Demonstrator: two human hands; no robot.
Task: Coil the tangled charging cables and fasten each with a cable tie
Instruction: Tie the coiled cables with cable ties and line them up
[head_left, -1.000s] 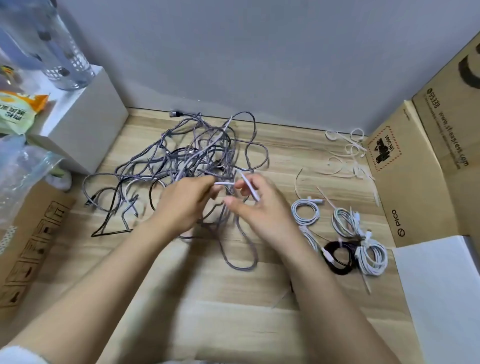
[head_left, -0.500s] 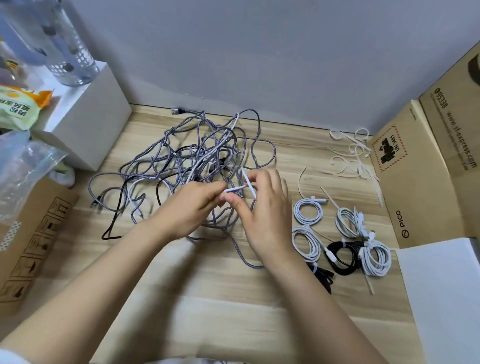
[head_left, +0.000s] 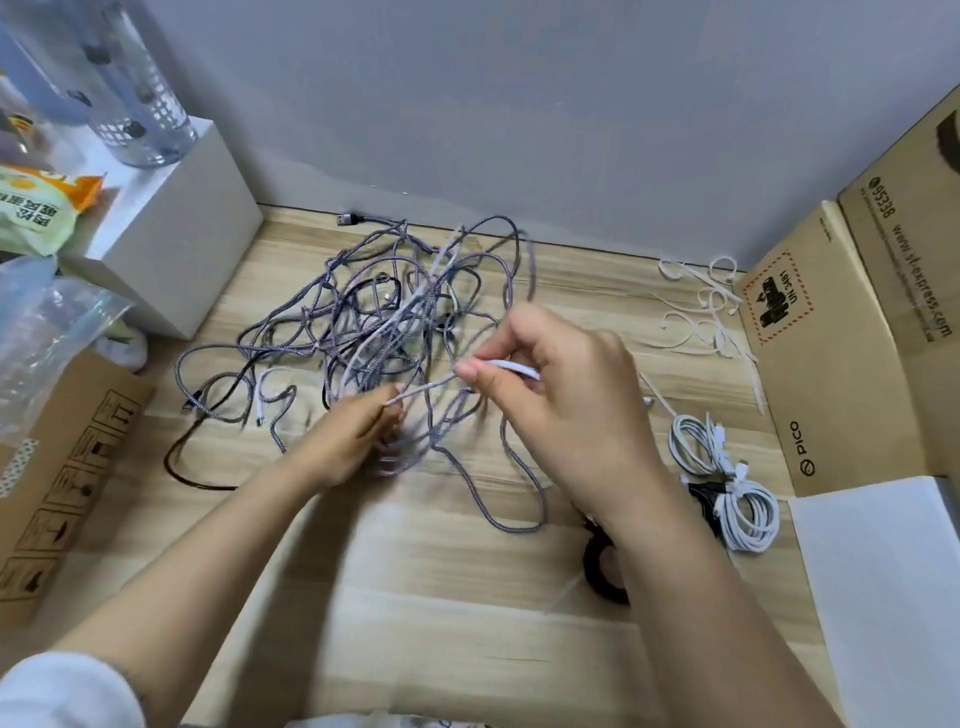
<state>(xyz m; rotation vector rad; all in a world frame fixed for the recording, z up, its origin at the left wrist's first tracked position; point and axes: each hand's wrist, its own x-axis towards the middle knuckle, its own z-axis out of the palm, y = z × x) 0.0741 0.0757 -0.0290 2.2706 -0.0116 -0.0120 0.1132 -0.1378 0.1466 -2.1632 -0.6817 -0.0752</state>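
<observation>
Between both grips, white cable (head_left: 511, 368)

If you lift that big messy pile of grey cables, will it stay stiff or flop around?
Probably floppy: the tangled cables lie in loose curvy loops. Lifting one strand would likely drag others along, since they cross everywhere. They look thin, so probably light.

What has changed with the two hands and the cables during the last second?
The right hand moved away from the left hand, up and to the right, drawing out the white cable end pinched in its fingers. The left hand dropped lower and holds strands of the tangled cables. The coiled cables and loose cable ties stayed where they were.
</observation>
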